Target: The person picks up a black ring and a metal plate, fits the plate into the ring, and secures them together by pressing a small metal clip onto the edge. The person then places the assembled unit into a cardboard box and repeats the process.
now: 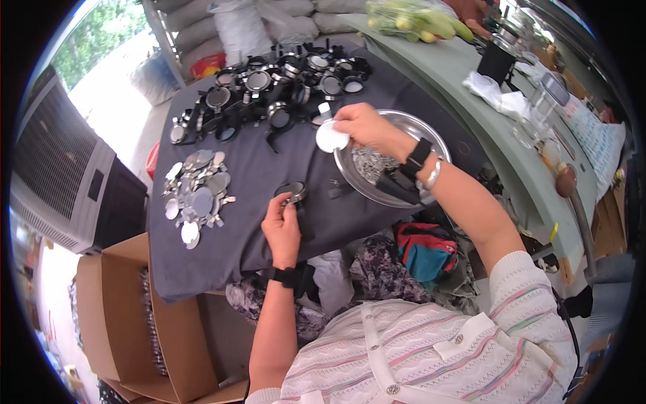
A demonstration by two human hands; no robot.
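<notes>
My left hand (281, 229) is closed on a round black part with a metallic rim (295, 192), low over the dark cloth. In my right hand (367, 126), pinched by its edge, is a flat white disc (332, 137) with a small tab on top. That hand is raised at the left rim of a steel bowl (441, 151), which contains many small shiny metal pieces (371, 163). A heap of black round parts with metal rims (258, 82) lies at the far side of the table. Left of my left hand is a pile of flat silvery discs (202, 200).
The dark cloth (252, 168) covers the table. An open cardboard box (128, 323) stands at the near left, below a large grey slatted unit (67, 168). A green table (464, 108) runs along the right, bearing a bag of green vegetables (417, 23). Another person's arm (476, 27) shows at the far right.
</notes>
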